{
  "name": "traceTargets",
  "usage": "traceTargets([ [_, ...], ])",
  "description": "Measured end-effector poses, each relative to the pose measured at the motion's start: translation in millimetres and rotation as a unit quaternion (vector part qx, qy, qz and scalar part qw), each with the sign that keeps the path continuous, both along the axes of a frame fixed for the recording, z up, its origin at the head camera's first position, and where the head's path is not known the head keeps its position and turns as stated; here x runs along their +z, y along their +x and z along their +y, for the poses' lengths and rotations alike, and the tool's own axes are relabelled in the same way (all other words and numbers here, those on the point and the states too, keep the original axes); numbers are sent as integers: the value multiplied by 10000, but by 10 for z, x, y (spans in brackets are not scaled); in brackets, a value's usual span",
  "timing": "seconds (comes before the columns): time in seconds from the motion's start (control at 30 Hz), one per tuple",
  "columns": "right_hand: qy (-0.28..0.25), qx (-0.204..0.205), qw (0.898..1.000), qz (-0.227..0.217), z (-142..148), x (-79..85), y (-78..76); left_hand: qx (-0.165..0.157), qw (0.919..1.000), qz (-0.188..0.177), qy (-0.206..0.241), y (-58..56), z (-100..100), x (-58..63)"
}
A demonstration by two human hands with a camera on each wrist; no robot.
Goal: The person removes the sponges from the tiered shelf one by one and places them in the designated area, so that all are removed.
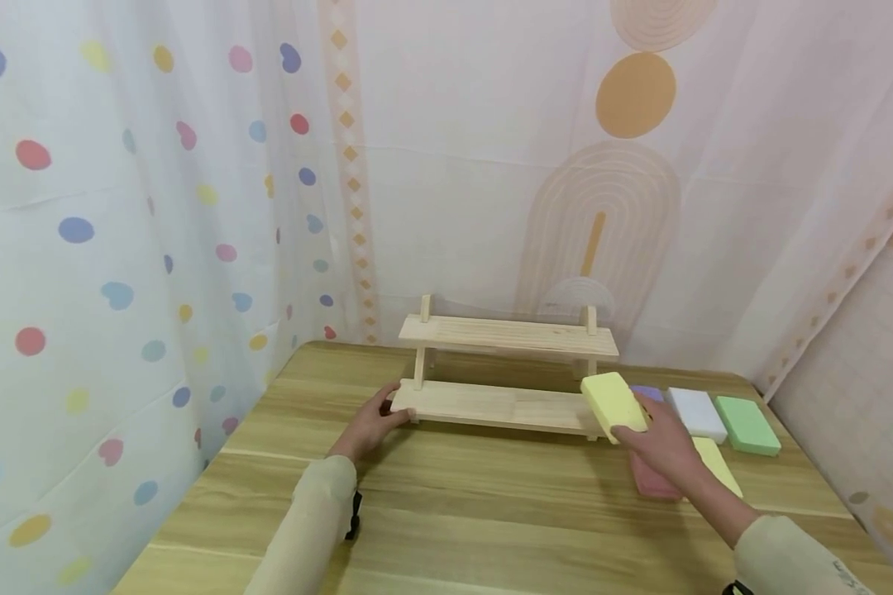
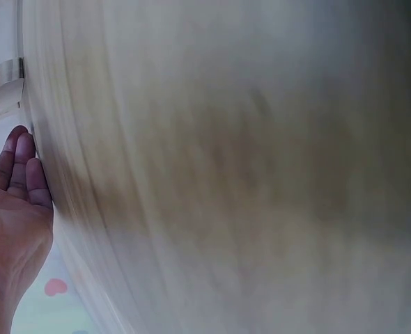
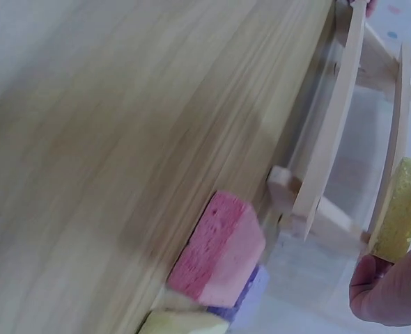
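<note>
A two-tier wooden shelf (image 1: 502, 405) stands on the table, both planks bare. My left hand (image 1: 368, 426) holds the left end of its lower plank, thumb at the front corner; in the left wrist view, that hand's (image 2: 14, 216) thumb is hidden. With thumb and fingers, my right hand (image 1: 666, 442) grips a yellow sponge (image 1: 612, 403), tilted, near the lower plank's right end. The right wrist view shows the held sponge's porous edge (image 3: 404, 209) close to the shelf (image 3: 331, 132); whether they touch I cannot tell.
On the table's right lie a pink sponge (image 1: 651, 481), a purple sponge (image 1: 647, 392), a white sponge (image 1: 697, 415), a green sponge (image 1: 747, 426) and another yellow sponge (image 1: 718, 467), some partly behind my right hand. A patterned curtain (image 1: 454, 207) hangs behind the table (image 1: 491, 512).
</note>
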State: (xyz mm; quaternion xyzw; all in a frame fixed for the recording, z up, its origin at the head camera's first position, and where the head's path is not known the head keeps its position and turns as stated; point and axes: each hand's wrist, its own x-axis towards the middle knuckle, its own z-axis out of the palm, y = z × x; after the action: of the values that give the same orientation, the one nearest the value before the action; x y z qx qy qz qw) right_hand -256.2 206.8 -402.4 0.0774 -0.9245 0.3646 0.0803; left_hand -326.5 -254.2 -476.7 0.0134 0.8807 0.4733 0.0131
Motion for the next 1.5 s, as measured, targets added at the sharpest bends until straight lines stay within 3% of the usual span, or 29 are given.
traceTargets([
  [0.37, 117, -186, 9997, 57, 365, -79, 40, -25, 10000, 55, -73, -7, -22, -29],
  [0.97, 137, -362, 9975, -584, 843, -107, 145, -51, 10000, 66, 0, 1, -10, -11],
  [1.5, 443, -729, 9948, -560, 1196, -252, 220, -25, 10000, 27, -13, 14, 2, 12],
])
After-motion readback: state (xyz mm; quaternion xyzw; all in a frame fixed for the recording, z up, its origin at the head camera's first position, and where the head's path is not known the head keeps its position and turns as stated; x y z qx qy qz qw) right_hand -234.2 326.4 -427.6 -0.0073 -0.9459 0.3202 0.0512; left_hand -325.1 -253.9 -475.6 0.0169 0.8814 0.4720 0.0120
